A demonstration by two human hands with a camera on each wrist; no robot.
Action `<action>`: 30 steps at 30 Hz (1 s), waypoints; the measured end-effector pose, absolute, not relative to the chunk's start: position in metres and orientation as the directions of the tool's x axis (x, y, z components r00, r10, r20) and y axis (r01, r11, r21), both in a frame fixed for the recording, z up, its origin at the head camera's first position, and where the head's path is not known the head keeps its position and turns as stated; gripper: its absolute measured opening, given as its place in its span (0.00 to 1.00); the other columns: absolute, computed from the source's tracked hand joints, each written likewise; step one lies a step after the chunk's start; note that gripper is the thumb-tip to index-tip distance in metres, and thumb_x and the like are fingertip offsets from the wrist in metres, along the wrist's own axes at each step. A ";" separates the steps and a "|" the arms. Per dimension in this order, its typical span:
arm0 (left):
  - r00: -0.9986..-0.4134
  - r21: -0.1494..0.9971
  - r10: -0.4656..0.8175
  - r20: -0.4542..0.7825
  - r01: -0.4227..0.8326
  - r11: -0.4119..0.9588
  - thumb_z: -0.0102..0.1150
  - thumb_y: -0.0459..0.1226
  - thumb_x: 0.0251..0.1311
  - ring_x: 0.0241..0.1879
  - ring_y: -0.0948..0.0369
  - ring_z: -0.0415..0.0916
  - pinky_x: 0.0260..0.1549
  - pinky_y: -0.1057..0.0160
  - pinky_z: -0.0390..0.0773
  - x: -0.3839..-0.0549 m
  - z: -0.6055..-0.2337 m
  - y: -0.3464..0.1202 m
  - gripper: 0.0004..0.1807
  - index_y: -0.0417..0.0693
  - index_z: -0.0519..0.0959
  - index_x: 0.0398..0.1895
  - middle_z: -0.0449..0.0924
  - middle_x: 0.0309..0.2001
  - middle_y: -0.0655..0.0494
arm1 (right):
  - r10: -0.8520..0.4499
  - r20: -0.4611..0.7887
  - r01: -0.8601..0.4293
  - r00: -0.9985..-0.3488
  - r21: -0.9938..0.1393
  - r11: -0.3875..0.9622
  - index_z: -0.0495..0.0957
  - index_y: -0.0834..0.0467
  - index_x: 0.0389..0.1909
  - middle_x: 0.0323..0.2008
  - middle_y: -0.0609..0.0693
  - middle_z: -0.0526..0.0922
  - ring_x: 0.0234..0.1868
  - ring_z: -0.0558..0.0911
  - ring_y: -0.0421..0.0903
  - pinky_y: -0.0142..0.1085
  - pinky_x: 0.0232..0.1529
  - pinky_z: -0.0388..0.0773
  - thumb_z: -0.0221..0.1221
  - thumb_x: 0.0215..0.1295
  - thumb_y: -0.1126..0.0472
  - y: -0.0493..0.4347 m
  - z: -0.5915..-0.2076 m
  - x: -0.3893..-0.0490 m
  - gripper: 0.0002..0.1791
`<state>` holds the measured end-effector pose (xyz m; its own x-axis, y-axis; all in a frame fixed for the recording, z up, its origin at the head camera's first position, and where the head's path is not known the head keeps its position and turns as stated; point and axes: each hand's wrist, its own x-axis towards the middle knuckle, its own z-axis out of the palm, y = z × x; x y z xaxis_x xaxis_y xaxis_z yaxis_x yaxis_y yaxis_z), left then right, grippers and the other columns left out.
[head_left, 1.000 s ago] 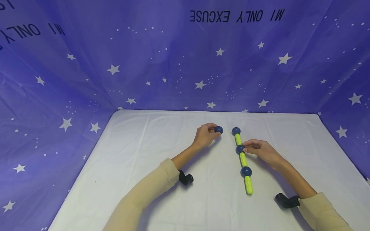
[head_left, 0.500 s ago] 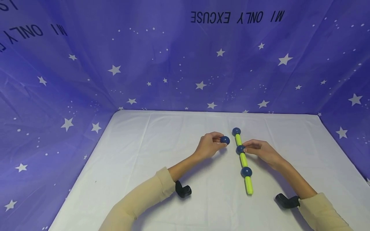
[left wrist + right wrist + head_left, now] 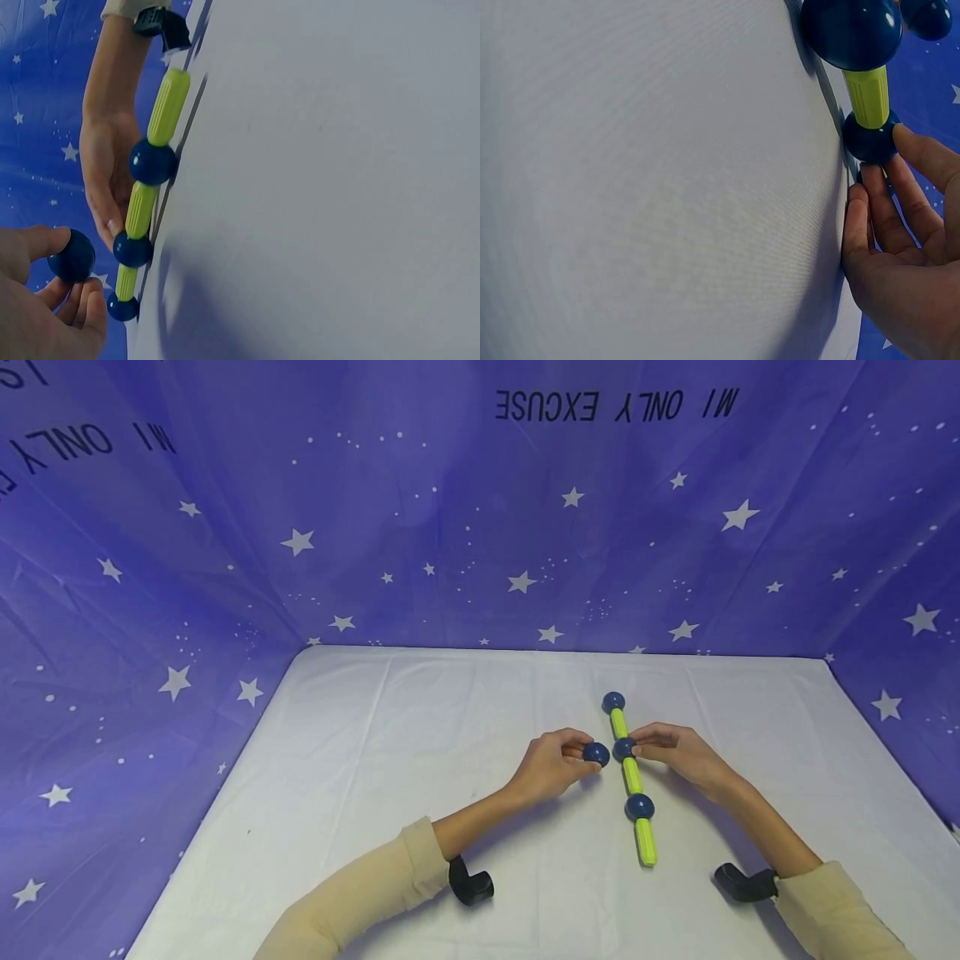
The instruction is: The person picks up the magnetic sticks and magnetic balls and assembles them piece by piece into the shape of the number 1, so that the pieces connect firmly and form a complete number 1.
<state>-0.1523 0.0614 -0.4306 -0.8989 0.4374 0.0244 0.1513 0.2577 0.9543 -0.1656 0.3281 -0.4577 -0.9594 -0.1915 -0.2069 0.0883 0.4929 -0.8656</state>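
Observation:
A chain of blue balls and yellow-green rods lies on the white cloth, running from a far ball [image 3: 613,702] down to a bare near rod [image 3: 646,843]. My right hand [image 3: 686,758] pinches the chain's middle ball [image 3: 624,749] between thumb and fingers, seen closer in the right wrist view. Just left of that ball, my left hand [image 3: 555,766] holds a loose blue ball [image 3: 596,754] by thumb and fingertips. A small gap separates the loose ball from the chain. The third chain ball [image 3: 639,807] sits nearer the body, untouched.
The white-covered table [image 3: 420,718] is enclosed at the back and sides by a purple star-printed cloth [image 3: 450,510]. Black wrist mounts [image 3: 471,883] stick out below both forearms.
My left hand has brought the loose ball toward me and to the right, from near the far ball to beside the middle one. The right hand and the chain have stayed put.

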 end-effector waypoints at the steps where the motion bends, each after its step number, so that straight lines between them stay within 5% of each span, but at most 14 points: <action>1: -0.897 0.954 0.442 0.022 0.151 0.258 0.71 0.34 0.57 0.37 0.69 0.80 0.36 0.72 0.80 -0.151 -0.431 0.062 0.19 0.38 0.81 0.51 0.84 0.38 0.58 | -0.192 -0.206 0.087 -0.959 -0.866 0.492 0.78 0.64 0.57 0.53 0.59 0.82 0.63 0.71 0.63 0.65 0.60 0.58 0.66 0.66 0.51 0.328 -0.458 -0.166 0.26; 30: -0.862 0.968 0.503 -0.060 0.074 0.241 0.74 0.31 0.53 0.34 0.70 0.81 0.36 0.73 0.79 -0.116 -0.445 0.072 0.17 0.37 0.82 0.46 0.85 0.35 0.60 | -0.196 -0.204 0.093 -0.959 -0.881 0.465 0.77 0.65 0.57 0.54 0.61 0.81 0.64 0.69 0.64 0.66 0.62 0.56 0.65 0.66 0.53 0.328 -0.457 -0.164 0.25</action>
